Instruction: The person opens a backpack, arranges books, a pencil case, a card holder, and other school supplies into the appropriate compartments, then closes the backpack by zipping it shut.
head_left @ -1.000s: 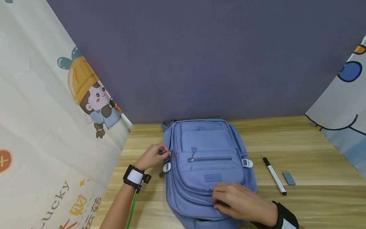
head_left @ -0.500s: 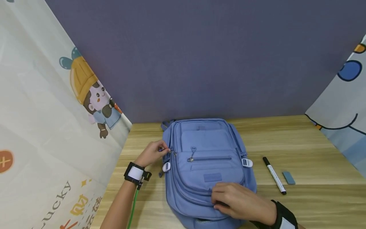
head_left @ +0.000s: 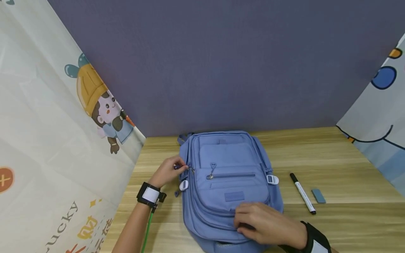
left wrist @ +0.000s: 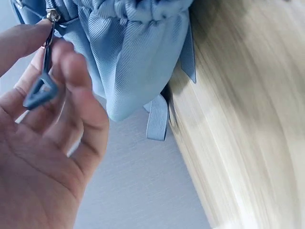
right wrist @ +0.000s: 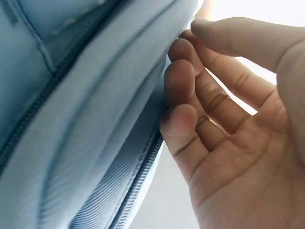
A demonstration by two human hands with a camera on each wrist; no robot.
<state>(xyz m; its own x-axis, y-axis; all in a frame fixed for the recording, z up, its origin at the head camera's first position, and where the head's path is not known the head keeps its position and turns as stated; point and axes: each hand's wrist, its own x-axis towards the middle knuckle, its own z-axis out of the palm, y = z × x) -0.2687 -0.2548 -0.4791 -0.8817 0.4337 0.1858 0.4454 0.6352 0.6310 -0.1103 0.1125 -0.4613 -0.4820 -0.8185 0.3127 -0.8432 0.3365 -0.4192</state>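
A light blue backpack point(head_left: 231, 154) lies flat on the wooden table point(head_left: 348, 168), front pockets up. My left hand point(head_left: 178, 167) is at its left side and pinches a blue zipper pull point(left wrist: 40, 90) between thumb and fingers. In the left wrist view the backpack point(left wrist: 133, 57) fabric bunches just above that hand point(left wrist: 47, 71). My right hand point(head_left: 242, 221) lies on the lower front of the bag. Its curled fingers hold a padded fold beside a zipper seam. In the right wrist view the fingertips point(right wrist: 183, 114) press the backpack point(right wrist: 71, 119), the thumb above them.
A black-and-white marker point(head_left: 303, 194) and a small blue-grey eraser point(head_left: 318, 195) lie on the table right of the bag. Printed curtains hang at the left point(head_left: 47, 140) and right point(head_left: 379, 133). A purple wall stands behind.
My left hand with the zipper pull has edged very slightly up along the bag's left side. The right hand stays where it was.
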